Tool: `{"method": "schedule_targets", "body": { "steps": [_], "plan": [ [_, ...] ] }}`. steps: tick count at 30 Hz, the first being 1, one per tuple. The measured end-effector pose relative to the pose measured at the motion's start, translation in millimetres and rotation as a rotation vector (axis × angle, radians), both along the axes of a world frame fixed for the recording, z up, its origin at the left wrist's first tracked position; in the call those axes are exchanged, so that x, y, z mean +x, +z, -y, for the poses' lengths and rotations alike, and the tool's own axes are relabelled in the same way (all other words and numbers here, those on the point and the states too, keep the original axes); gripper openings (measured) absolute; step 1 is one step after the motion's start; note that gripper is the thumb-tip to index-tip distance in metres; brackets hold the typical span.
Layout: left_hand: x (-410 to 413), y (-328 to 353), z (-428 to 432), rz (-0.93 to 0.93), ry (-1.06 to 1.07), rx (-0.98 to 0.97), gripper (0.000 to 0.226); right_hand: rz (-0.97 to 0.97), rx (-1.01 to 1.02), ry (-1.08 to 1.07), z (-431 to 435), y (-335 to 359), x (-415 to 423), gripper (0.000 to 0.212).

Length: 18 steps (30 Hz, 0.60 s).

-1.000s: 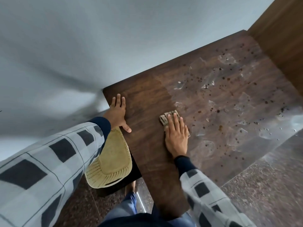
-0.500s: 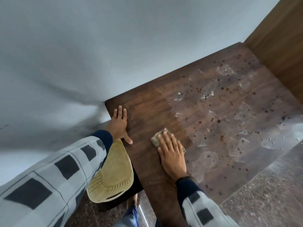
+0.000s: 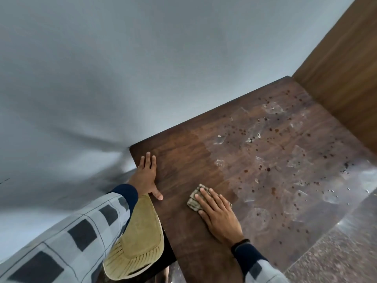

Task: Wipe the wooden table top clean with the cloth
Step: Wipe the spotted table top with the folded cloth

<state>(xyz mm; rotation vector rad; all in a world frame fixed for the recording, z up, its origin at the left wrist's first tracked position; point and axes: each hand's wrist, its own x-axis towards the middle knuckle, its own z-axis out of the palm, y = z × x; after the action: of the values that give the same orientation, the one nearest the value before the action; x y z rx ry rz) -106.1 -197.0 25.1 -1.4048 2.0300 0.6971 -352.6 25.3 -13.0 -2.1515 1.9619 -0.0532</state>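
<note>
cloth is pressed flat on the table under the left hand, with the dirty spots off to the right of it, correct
Not quite. The head view shows the cloth under the right hand, whose straight fingers press it flat on the table. The left hand rests bare near the table's left edge. The spots do lie to its right.

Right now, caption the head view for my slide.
Right hand presses cloth on half-wiped wooden table top; left hand rests flat.

One table [image 3: 183, 158], one cloth [image 3: 193, 198], two hands, left hand [image 3: 145, 177], right hand [image 3: 220, 218], and one tan mesh item [image 3: 140, 237].
</note>
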Motion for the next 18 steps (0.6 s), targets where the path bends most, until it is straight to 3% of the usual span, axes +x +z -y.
{"method": "schedule_targets", "body": {
  "steps": [2, 7, 9, 14, 16, 18],
  "plan": [
    [2, -2, -1, -0.026, 0.008, -0.009, 0.170, -0.026, 0.032, -0.002, 10, 4, -19, 0.055],
    [1, -3, -1, -0.034, 0.014, -0.007, 0.170, 0.073, 0.140, -0.447, 46, 12, 12, 0.058],
    [1, -1, 0, -0.022, 0.014, 0.001, 0.170, 0.087, 0.148, -0.424, 33, 9, 27, 0.058],
    [0, 0, -1, -0.008, 0.009, 0.000, 0.169, -0.049, 0.078, -0.051, -8, 8, -8, 0.056],
    [-1, 1, -1, -0.014, 0.010, 0.001, 0.168, -0.062, 0.097, -0.108, 14, 11, -23, 0.057],
    [-3, 4, -2, -0.006, 0.005, -0.005, 0.168, -0.010, 0.145, -0.341, 35, 13, -13, 0.058]
  ]
}}
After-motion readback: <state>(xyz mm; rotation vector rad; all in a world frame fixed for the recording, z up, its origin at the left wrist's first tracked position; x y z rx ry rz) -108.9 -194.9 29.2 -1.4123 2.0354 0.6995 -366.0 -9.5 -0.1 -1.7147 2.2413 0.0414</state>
